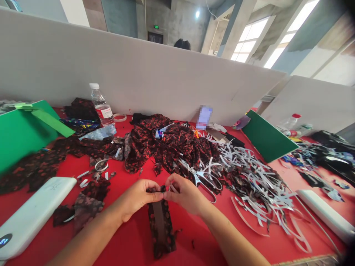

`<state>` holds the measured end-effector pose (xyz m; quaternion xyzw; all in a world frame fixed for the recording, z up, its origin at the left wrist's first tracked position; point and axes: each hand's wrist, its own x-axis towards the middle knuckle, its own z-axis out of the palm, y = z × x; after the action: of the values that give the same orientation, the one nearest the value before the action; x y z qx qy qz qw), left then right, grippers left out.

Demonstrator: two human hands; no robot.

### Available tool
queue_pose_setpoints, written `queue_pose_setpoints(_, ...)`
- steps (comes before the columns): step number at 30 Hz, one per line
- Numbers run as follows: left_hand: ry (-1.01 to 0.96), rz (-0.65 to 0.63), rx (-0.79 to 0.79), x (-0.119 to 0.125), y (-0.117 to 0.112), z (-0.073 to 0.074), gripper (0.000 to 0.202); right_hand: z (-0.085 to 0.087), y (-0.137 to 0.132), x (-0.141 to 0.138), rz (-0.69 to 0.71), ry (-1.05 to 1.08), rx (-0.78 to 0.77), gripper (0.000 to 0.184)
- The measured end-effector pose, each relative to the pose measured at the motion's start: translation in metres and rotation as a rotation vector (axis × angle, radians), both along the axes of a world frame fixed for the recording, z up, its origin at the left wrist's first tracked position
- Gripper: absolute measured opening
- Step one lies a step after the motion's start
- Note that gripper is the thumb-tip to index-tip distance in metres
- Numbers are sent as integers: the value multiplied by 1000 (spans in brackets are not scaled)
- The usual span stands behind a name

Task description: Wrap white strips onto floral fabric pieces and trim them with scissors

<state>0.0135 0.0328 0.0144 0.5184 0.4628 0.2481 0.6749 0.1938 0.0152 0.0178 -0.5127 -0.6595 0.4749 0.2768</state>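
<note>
The left hand [141,199] and right hand [184,194] meet fingertip to fingertip, pinching the far end of a patterned fabric strip [160,231] over the red table [130,247]. Handling of this piece appears unfinished; white trimmings [257,181] already lie loose to the right, while the fabric heap [144,142] beyond, beside the scissors [203,179], is not in hand.

no text is clearly legible on bottle label [104,112], green sign [156,27], power-bank display [4,241].
</note>
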Motion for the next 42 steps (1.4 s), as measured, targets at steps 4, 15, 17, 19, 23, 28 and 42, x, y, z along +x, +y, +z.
queue_pose_setpoints(4,17,-42,0,-2,0,0,22,-2,-2,2,4,47,-36,24)
queue_pose_setpoints(15,126,13,88,1,-2,-2,10,19,-10,6,62,-166,98,23)
queue_pose_setpoints(17,142,15,92,2,-3,-3,9,20,-13,3,45,-192,138,23)
queue_pose_setpoints(19,150,23,99,3,-4,-4,8,20,-15,1,42,-206,191,23)
queue_pose_setpoints(23,133,40,110,4,-4,-6,10,20,-21,0,41,-246,290,19)
queue_pose_setpoints(28,77,55,96,4,-4,-5,9,20,-27,-2,43,-292,383,16)
queue_pose_setpoints(42,-155,317,-24,-18,18,-1,14,19,-32,12,-49,-566,945,21)
